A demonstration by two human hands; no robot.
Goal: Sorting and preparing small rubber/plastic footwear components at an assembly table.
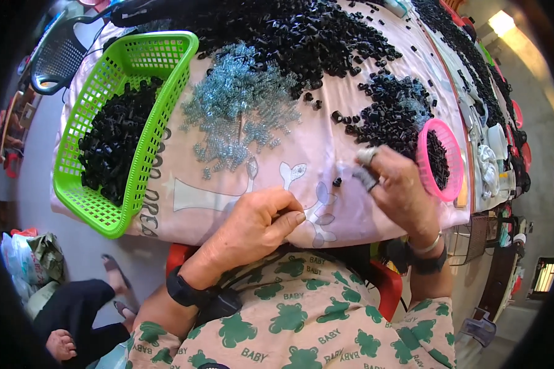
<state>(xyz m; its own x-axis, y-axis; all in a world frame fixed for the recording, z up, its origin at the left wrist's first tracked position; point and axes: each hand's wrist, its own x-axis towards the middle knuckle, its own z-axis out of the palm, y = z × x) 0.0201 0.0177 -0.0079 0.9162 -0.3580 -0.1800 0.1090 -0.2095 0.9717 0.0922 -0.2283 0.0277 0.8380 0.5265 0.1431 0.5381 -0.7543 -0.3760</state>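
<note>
My left hand (258, 222) is closed near the table's front edge, thumb pressed against the curled index finger. Whatever is in that pinch is too small or hidden to make out. My right hand (403, 187) hovers over the cloth beside the pink basket (458, 161), its wrapped fingertips apart and nothing visible between them. Just left of those fingertips lies a single small black plastic piece (337, 182). Beyond the hand spreads a pile of small black parts (388, 114) with some clear springs mixed in. A heap of clear bluish coil springs (234, 98) sits ahead of my left hand.
A green plastic basket (144, 178) partly filled with black parts stands at the left. A large mass of black parts (289, 37) covers the table's far side. On the left, another person's hand (61, 345) and legs show below. A patterned pink cloth (228, 184) covers the table.
</note>
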